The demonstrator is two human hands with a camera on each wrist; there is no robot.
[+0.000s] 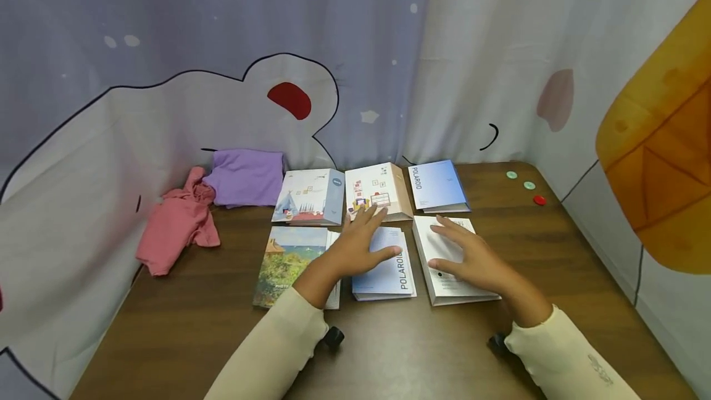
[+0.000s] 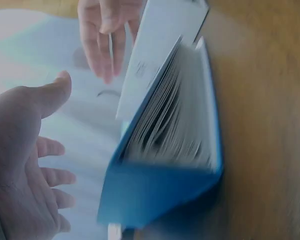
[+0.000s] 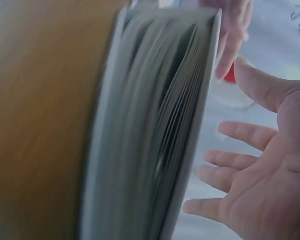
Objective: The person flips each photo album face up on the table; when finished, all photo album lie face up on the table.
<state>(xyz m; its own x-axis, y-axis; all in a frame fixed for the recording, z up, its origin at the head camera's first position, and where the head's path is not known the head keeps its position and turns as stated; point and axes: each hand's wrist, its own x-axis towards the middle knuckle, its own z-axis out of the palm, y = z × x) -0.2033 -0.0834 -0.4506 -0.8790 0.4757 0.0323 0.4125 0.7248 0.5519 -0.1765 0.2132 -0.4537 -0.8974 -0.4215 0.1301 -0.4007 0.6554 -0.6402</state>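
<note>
Two rows of photo albums lie on the table. My left hand is over the front blue POLAROID album, its fingers spread and nothing in its grasp. My right hand, fingers also apart and holding nothing, is over a thick white album. In the left wrist view, my left hand is beside the blue album, whose page edges face the camera. The right wrist view has my right hand beside the white album's pages. Whether either hand touches an album cannot be told.
An album with a painted landscape lies front left. Behind are a tent-picture album, a room-picture album and another blue POLAROID album. Pink cloth and purple cloth lie left; green buttons and a red button right.
</note>
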